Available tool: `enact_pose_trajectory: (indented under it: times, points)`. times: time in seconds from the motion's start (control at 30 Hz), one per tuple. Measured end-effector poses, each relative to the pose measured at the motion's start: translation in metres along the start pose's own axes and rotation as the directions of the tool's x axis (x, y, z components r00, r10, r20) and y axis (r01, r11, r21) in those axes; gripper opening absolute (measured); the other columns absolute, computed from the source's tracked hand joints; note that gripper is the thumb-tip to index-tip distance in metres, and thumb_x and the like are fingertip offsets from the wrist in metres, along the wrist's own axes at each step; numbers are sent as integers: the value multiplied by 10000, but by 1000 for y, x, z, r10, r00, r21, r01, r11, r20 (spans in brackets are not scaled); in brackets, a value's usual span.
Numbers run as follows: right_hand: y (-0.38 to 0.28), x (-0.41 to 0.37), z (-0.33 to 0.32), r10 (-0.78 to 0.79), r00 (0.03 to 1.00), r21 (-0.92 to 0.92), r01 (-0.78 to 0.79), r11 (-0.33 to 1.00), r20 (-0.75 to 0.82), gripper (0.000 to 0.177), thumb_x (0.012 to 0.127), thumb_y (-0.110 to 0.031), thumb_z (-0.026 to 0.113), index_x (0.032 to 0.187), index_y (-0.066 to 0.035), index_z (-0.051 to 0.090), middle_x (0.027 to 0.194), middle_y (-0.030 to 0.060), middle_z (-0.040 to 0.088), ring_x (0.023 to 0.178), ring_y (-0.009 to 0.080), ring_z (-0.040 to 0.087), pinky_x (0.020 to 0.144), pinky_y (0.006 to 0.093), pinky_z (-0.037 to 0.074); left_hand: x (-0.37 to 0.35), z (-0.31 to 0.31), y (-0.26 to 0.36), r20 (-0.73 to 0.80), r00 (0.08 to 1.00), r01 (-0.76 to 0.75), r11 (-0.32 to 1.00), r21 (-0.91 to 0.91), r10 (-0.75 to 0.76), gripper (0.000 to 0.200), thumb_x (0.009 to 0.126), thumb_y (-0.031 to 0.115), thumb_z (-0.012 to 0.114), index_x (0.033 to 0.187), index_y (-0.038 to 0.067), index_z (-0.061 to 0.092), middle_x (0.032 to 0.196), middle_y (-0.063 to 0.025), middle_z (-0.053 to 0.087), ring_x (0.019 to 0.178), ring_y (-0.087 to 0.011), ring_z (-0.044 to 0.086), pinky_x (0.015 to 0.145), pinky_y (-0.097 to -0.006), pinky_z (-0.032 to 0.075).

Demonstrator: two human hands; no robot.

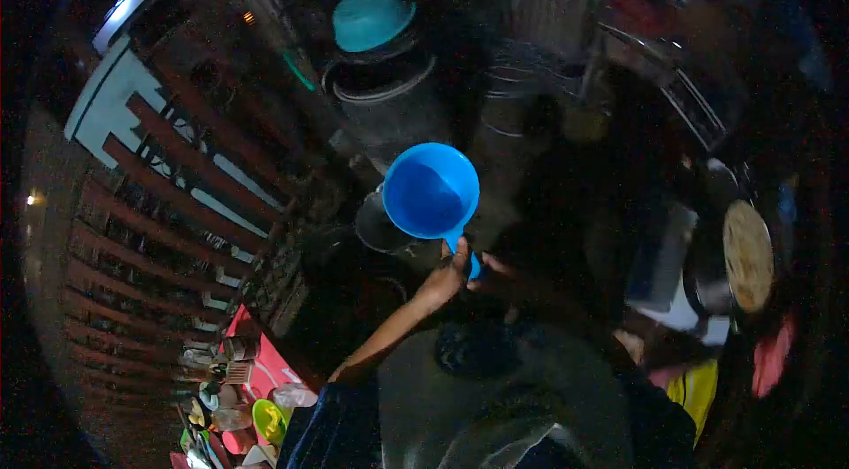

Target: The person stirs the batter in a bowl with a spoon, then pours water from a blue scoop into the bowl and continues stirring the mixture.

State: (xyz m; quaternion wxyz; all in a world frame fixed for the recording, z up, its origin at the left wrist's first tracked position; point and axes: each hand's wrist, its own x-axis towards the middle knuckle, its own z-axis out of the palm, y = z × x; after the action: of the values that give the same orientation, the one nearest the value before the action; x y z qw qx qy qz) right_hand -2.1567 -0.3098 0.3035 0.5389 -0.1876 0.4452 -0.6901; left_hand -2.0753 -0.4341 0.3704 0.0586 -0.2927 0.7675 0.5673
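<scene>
A blue plastic dipper (432, 190) is in front of me at the middle of the head view, its round bowl tilted so that the inside shows. My left hand (445, 277) is closed around its handle, with the thumb lying along the top. My right hand (495, 274) is at the handle's lower end, its fingers curled against it; much of this hand is lost in shadow. Below and left of the dipper's bowl, a pale round container (380, 226) stands in the dark, partly covered by the dipper. Whether the dipper holds liquid is hard to make out.
A large drum (385, 111) with a teal basin (373, 18) on it stands ahead. Left runs a slatted wooden fence (159, 248). Coloured kitchenware, including a green bowl (269, 421), lies low at left. A round woven tray (747, 255) is at right.
</scene>
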Motion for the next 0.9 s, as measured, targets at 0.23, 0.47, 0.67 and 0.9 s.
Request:
enact_pose_trajectory:
  times: [0.23,0.47,0.67,0.9]
  points:
    - [-129,186,-46,-30,996,-560,-25,828,-89,201,798,-180,596,913,-80,464,697,-21,487,549,50,467,448,209,365,103,-86,17,304,947,126,991,-42,-107,787,794,660,319,1351,113,222,1361,-98,288,1240,-245,279,973,-318,271]
    - [-245,441,-106,-329,932,-982,105,-158,153,405,747,-166,593,1119,-69,462,880,191,586,812,364,566,687,444,445,111,-102,-172,208,892,395,916,70,-401,543,832,522,402,1232,156,432,1261,-91,421,1143,-243,414,913,-355,360]
    - [-262,616,-125,-46,926,-843,319,-433,375,400,727,-188,587,1097,-70,490,848,189,600,776,358,579,665,450,452,86,-75,-168,4,702,693,683,-232,-712,514,826,500,414,1197,146,451,1220,-101,441,1106,-259,432,888,-367,372]
    - [-150,777,-235,364,776,-607,630,-485,515,342,711,-220,571,981,-12,556,972,154,587,748,286,595,622,378,455,190,29,-94,-178,470,648,475,-595,-864,480,820,475,427,1156,134,472,1172,-112,464,1063,-276,453,858,-381,387]
